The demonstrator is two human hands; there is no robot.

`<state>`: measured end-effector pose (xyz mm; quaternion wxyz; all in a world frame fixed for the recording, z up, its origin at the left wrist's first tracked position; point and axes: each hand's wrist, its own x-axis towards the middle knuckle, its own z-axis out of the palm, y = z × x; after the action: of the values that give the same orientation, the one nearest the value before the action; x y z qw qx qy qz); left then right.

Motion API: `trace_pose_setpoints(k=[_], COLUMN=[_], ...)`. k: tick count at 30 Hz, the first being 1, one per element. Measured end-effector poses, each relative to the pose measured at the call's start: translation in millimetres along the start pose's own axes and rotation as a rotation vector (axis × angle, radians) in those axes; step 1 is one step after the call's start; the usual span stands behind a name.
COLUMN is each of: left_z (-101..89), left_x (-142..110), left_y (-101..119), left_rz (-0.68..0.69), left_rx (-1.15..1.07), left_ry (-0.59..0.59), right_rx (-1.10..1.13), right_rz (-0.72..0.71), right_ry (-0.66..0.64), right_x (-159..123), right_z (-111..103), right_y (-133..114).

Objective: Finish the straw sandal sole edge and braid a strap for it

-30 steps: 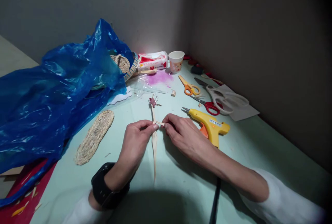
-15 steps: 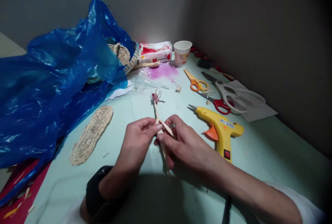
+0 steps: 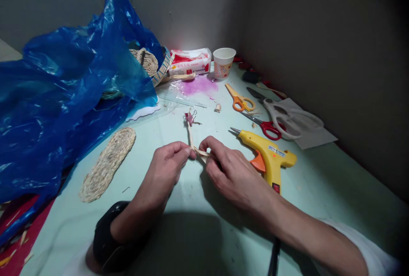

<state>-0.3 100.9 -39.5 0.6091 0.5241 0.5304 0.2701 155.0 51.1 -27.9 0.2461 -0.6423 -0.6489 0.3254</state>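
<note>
A pale straw braid (image 3: 190, 134) runs toward me from a dark red binder clip (image 3: 190, 117) on the table. At the braid's near end my left hand (image 3: 171, 162) pinches the strands between thumb and fingers. My right hand (image 3: 225, 167) is closed on loose straw strands (image 3: 202, 153) that lead off to the right of the braid. Its fingertips are partly hidden by the hand itself. Left of my hands lies a flat oval woven straw piece (image 3: 108, 164). A yellow glue gun (image 3: 267, 150) with an orange trigger rests just beyond my right hand.
A crumpled blue plastic bag (image 3: 73, 84) fills the left side, with a coiled straw piece (image 3: 145, 61) in its mouth. A paper cup (image 3: 224, 64) and a red-white packet (image 3: 191, 61) stand at the back. Orange scissors (image 3: 239, 98), red scissors (image 3: 270, 130) and white-handled scissors (image 3: 287, 118) lie right.
My hands have moved slightly apart. The right hand has drawn its strands out to the right, while the left still pinches the braid. The view has shifted a little.
</note>
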Motion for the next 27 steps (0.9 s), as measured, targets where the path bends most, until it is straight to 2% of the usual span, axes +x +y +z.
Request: trace_pose_setpoints(k=[6,11,15,18,21,24,27], left_z=[2.4,3.0,3.1,2.0,0.4,0.3,1.5], left_x=[0,-2,-1,0,0,-1,-2], left_y=[2,4,6,8,8,9,11], left_rz=[0.029,0.022,0.036,0.005,0.0,0.028,0.054], left_rx=[-0.026,-0.025,-0.032,-0.012,0.009,0.026,0.032], left_ry=[0.023,0.044,0.013,0.006,0.009,0.01,-0.011], right_rx=[-0.233,-0.571,-0.778,-0.804,-0.758,-0.701,-0.647], right_rz=[-0.096,-0.178,-0.284,-0.346,-0.331,-0.261,-0.132], right_ry=[-0.044,-0.012,0.03,0.049,-0.015,-0.104,-0.111], right_x=[-7,-13,-19,-21,-20,-15,-11], right_z=[1,6,11,11,5,-9,-23], right_y=[-3,-9,-13,-15,-15,-13,-10])
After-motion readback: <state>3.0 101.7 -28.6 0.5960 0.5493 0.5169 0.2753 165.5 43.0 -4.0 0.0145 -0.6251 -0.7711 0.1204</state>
